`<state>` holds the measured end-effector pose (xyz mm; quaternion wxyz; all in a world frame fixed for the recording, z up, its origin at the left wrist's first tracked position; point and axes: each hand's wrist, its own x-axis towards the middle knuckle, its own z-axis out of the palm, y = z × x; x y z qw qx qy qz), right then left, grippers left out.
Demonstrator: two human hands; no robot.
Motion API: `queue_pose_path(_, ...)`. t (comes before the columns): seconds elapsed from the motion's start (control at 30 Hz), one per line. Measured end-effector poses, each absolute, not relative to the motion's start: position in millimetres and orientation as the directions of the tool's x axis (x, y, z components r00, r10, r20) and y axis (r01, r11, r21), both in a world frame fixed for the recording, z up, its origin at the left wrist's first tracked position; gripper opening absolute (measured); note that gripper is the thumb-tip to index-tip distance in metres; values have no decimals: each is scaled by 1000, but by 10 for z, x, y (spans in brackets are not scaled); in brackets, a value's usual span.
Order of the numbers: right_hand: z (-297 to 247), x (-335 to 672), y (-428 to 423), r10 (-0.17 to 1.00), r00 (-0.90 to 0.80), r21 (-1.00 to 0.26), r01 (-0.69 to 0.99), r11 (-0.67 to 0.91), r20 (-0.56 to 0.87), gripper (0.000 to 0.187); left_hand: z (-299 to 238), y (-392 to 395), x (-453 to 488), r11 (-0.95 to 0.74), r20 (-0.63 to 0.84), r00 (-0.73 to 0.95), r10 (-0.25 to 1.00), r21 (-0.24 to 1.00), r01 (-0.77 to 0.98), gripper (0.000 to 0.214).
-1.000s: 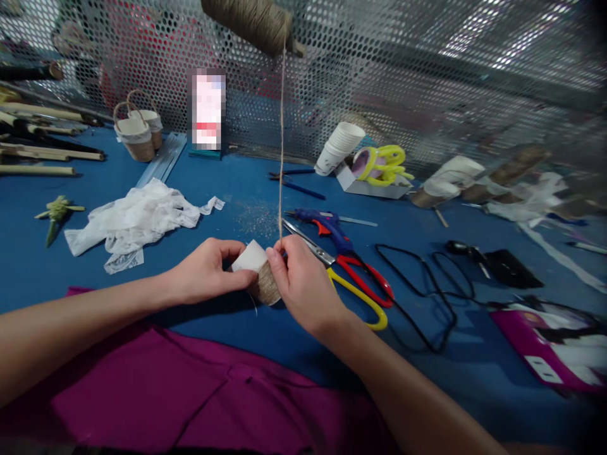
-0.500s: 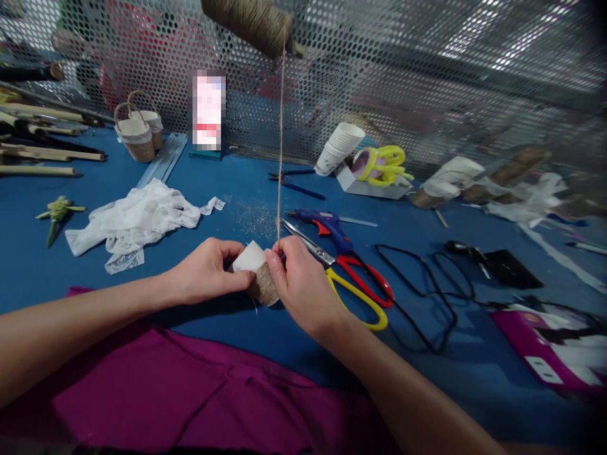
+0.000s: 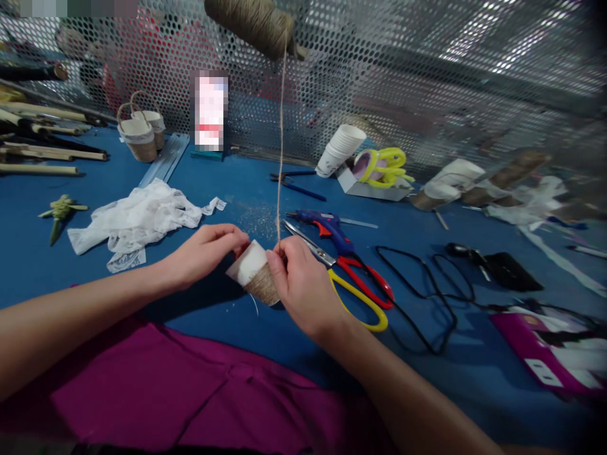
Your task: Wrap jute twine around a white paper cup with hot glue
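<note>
A small white paper cup (image 3: 253, 262) lies tilted between my hands, its lower part wrapped in brown twine (image 3: 263, 285). My right hand (image 3: 303, 278) is closed on the wrapped end, thumb on the near side, with the taut twine strand (image 3: 281, 139) running up from its fingertips to a spool (image 3: 251, 24) overhead. My left hand (image 3: 211, 249) has its fingers curled at the cup's open rim; the fingertips are partly hidden behind it. A thin, pale thread hangs below the cup. Close to my right hand lie scissors (image 3: 353, 278) with red and yellow handles.
A blue glue gun (image 3: 327, 227) and pliers (image 3: 298, 186) lie beyond the scissors. White lace (image 3: 137, 218) is heaped at left, near finished twine-wrapped baskets (image 3: 138, 140). Stacked paper cups (image 3: 341, 150) stand at the back. A black cord (image 3: 427, 272) loops across the right side.
My left hand has shifted up along the cup's rim, its thumb leaving the near side and exposing more of the cup. My right hand stays nearly still on the cup and twine.
</note>
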<state>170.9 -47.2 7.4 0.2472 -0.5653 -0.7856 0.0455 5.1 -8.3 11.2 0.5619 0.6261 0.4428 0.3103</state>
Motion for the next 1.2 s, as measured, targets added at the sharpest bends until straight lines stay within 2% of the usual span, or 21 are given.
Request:
queue_pose_path(0.13,65,1733,-457,912,-227,-347,871,348,342,16,71,-3,17,-11,-52,304,951,979,202,19)
queue_pose_path(0.3,68,1712,-474,922,-232,-363,868,340,309,16,44,-5,13,-46,3,335,942,992,121,13)
queue_pose_path(0.5,49,1692,-472,928,-235,-369,867,334,289,17,74,-14,24,31,-56,300,952,996,88,16)
queue_pose_path(0.6,38,1695,-471,930,-236,-370,868,332,283,18,77,-1,18,13,-58,309,949,989,145,25)
queue_pose_path(0.7,38,1697,-471,928,-233,-365,869,333,291,18,66,13,1,-31,-55,375,925,975,219,42)
queue_pose_path(0.77,39,1695,-469,926,-232,-364,870,334,297,17,66,8,-3,-41,-73,422,904,966,255,45)
queue_pose_path(0.87,35,1689,-460,920,-242,-354,869,346,307,18,98,-35,20,-41,-135,526,840,950,310,28)
queue_pose_path(0.93,26,1684,-455,913,-250,-338,870,359,323,19,131,-73,44,-35,-173,596,784,947,320,25)
queue_pose_path(1.2,0,1633,-486,864,-302,-285,856,432,403,21,101,-128,79,157,-254,608,753,965,209,14)
